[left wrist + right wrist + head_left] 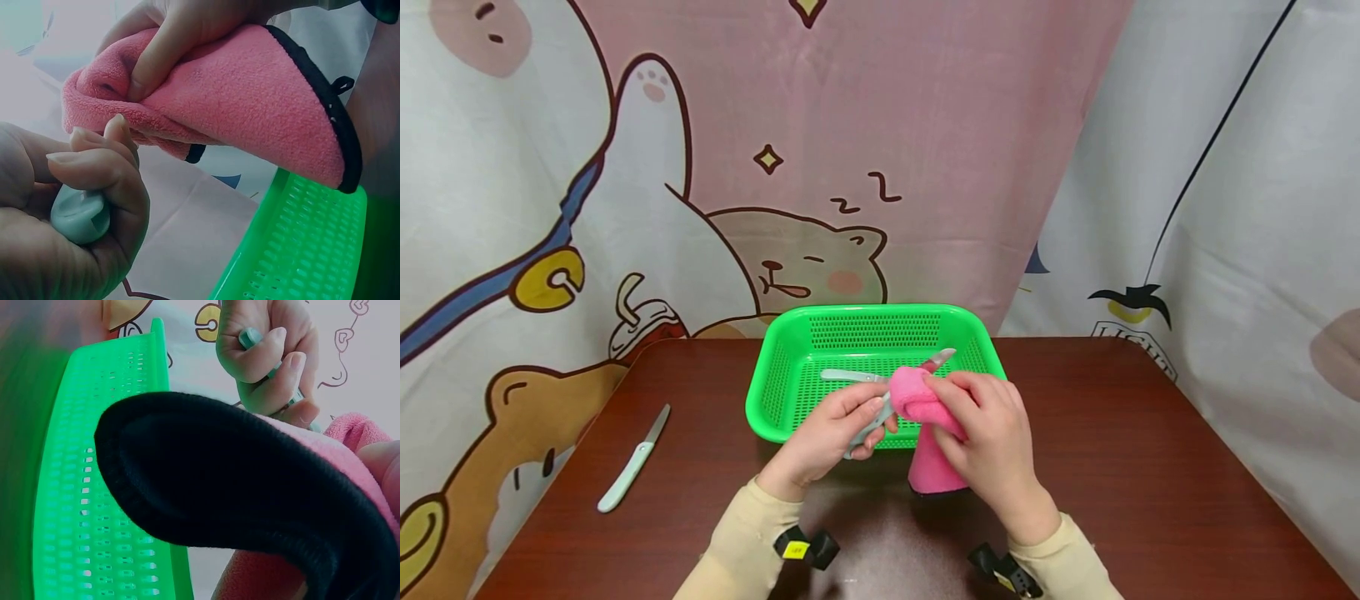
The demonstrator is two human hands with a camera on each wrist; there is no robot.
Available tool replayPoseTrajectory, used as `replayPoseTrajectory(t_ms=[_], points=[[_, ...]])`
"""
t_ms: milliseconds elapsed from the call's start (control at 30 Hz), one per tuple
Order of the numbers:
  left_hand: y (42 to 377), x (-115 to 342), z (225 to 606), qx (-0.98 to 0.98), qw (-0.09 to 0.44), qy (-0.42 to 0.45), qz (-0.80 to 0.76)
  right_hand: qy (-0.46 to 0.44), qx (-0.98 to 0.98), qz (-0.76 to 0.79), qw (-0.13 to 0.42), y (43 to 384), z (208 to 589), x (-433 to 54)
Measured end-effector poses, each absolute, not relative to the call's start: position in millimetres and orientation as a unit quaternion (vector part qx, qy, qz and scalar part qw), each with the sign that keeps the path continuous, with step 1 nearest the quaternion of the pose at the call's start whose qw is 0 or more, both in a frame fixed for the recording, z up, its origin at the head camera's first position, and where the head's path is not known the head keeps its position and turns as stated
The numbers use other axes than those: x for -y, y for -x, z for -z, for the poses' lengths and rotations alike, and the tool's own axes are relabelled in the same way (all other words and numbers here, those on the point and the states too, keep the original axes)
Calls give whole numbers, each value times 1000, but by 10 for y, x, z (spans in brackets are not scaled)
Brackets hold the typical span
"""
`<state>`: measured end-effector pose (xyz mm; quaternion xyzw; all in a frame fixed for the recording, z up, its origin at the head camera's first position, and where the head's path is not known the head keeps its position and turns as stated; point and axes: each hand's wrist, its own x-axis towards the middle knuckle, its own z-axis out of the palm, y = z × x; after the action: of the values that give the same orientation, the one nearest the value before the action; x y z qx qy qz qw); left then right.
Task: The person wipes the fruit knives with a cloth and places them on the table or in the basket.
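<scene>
My left hand (pixel 831 421) grips the pale handle of a knife (pixel 871 432), fingers curled round it. The knife points away to the right, and its blade tip (pixel 938 360) shows past a pink towel (pixel 916 395). With thumb and fingers, my right hand (pixel 998 435) pinches the folded towel round the blade, so the middle of the blade is hidden. A loose end of the towel, edged in black (pixel 340 137), hangs below the right hand. Both hands are over the near side of a green basket (pixel 767 408).
Inside the basket lies another pale-handled knife (pixel 850 376), partly covered by the towel. A third knife (pixel 625 477) lies on the left of the brown table (pixel 1112 450), its blade pointing away. A printed cloth (pixel 962 167) hangs behind the table.
</scene>
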<state>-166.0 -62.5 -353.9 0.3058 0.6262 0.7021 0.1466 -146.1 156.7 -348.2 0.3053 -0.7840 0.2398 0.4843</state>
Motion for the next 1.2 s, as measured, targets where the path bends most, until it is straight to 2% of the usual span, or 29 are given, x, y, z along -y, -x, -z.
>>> replayPoseTrajectory(t_ms=[1200], points=[[1675, 685, 3513, -612, 149, -335, -701, -208, 795, -282, 496, 1551, 3365, -1976]])
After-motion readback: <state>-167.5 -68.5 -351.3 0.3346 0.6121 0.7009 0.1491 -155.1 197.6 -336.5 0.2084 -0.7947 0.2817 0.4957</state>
